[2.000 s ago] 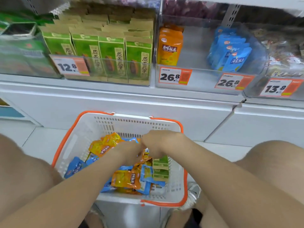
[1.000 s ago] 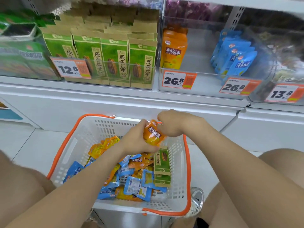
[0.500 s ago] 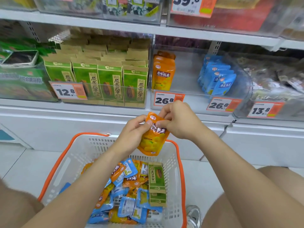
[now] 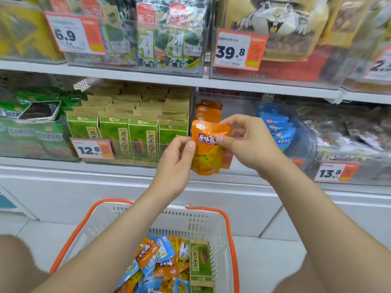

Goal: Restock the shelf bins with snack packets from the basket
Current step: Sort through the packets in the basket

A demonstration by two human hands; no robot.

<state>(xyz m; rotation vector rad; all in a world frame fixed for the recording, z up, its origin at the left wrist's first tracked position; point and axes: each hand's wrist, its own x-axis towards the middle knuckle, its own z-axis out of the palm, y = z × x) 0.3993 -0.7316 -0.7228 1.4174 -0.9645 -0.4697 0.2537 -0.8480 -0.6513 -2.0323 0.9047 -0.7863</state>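
Hands both up at shelf height, in front of the lower row of bins. We hold one orange packet upright between them, with its printed face toward us.

- Left hand: pinches the packet's left edge, thumb on the front.
- Right hand: pinches the upper right part, thumb across the label, fingers curled behind the top corner.
- Each grip is therefore clamped on this one packet.

The packet hangs in front of the clear bin, just ahead of the row of matching orange packets standing at the bin's left side. We cannot tell whether it touches the bin wall. Further right in the bin area stand blue packets.

The neighbouring bin on the left is packed with green packets in upright rows, and a 12.8 price tag sits on its front. A 13.8 price tag sits on the bin at far right.

Below our forearms is the white basket with its orange rim. It holds a loose heap of orange and blue packets. One green packet lies lengthwise along the heap's right side.
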